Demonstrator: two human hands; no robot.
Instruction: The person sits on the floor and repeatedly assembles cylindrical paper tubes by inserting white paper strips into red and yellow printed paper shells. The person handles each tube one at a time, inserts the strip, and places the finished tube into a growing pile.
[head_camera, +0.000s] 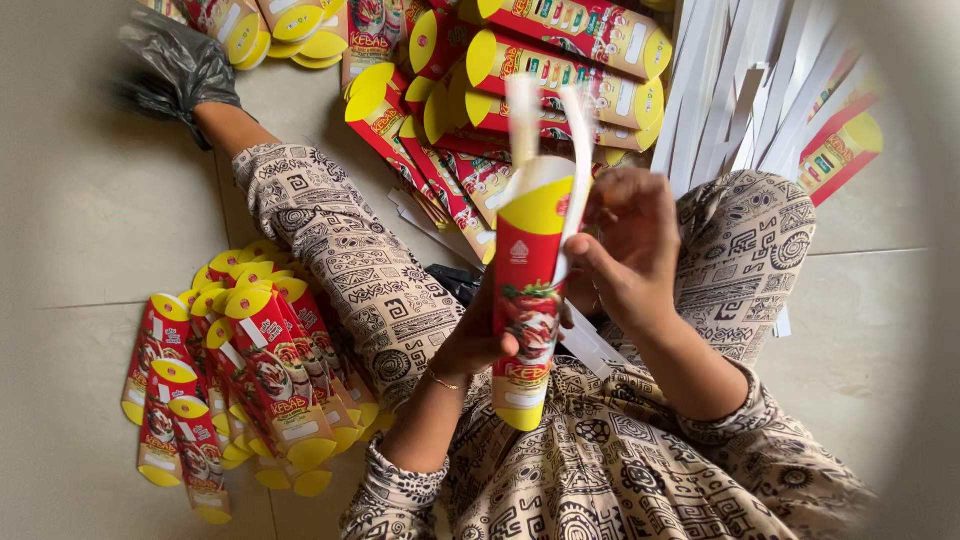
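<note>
Head view: our left hand (478, 340) is clamped round the lower half of a red-and-yellow paper sleeve (530, 300), held upright over our lap. Our right hand (625, 245), just beside the sleeve's top, pinches a white paper strip (578, 160) that rises above the grip, blurred. Left of the grip, a fan of matching flat sleeves (240, 370) lies on the tiled floor (90, 220); beyond it, another pile (520, 70).
</note>
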